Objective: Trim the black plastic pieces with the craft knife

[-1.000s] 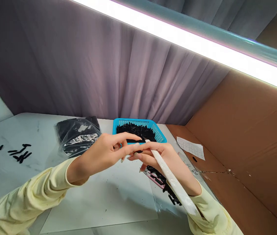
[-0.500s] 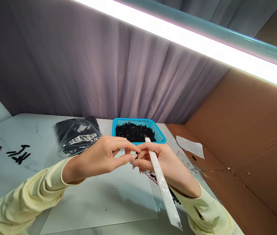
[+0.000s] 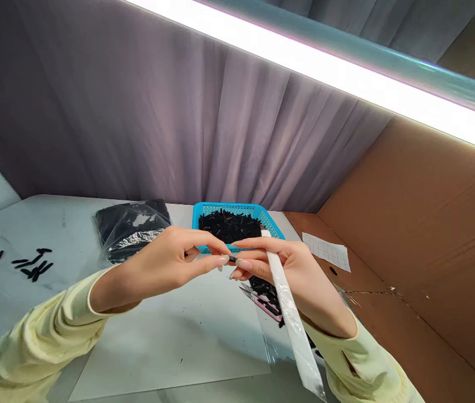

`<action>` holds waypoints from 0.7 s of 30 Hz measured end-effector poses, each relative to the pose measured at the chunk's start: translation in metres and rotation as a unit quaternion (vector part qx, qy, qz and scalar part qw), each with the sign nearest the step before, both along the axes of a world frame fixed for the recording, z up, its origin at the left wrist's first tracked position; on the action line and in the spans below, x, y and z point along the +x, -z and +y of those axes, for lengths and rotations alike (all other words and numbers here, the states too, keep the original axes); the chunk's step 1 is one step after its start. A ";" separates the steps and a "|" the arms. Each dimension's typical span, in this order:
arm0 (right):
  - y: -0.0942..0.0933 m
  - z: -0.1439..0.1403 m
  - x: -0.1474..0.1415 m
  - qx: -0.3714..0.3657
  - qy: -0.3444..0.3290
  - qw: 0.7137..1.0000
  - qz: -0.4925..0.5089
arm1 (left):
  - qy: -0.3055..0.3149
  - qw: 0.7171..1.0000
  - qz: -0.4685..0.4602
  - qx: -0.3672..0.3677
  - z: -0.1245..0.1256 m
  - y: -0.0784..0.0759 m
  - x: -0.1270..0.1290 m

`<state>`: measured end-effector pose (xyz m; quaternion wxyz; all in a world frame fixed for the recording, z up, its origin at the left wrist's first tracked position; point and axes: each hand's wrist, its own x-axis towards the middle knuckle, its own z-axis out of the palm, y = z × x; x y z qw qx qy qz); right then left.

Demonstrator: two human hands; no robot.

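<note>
A small black piece (image 3: 233, 259) is stretched between the fingertips of my two hands, above the near side of a blue basket. My left hand (image 3: 165, 266) pinches its left end between thumb and fingers. At its right end, the thumb and fingers of my right hand (image 3: 294, 274) are closed on it. A long white strip (image 3: 291, 324), creased like thin plastic, is also in my right hand, passing across the fingers and hanging toward me. Beneath that hand lie pink-handled snips (image 3: 267, 306) with pointed blades, beside a heap of black pieces (image 3: 264, 286) partly hidden by the hand.
The blue basket (image 3: 198, 210) holds many black pieces. Left of it is a black bundle in clear plastic (image 3: 132, 224). Several black pieces (image 3: 36, 271) lie at far left. A pale sheet (image 3: 170, 347) covers the table before me. A printed paper (image 3: 327, 252) lies at right.
My hands have drawn slightly apart, so more of the black piece shows between them. My right hand and the white strip have shifted right, uncovering the snips and black heap.
</note>
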<state>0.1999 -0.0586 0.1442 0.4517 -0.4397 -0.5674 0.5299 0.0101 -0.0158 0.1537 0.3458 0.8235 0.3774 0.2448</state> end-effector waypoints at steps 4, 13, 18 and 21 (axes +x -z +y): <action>0.000 0.002 0.001 0.001 -0.002 1.000 0.001 | 0.016 0.999 -0.005 0.032 0.001 0.001 -0.001; -0.001 0.001 0.000 0.004 0.001 1.000 0.022 | 0.004 0.999 -0.039 0.027 0.000 0.004 0.001; -0.004 0.000 0.000 -0.005 0.000 0.999 0.041 | 0.004 0.998 -0.057 0.039 -0.003 0.002 0.001; -0.004 0.001 0.000 -0.006 -0.007 0.999 0.047 | 0.003 0.997 -0.062 0.053 -0.003 0.003 0.001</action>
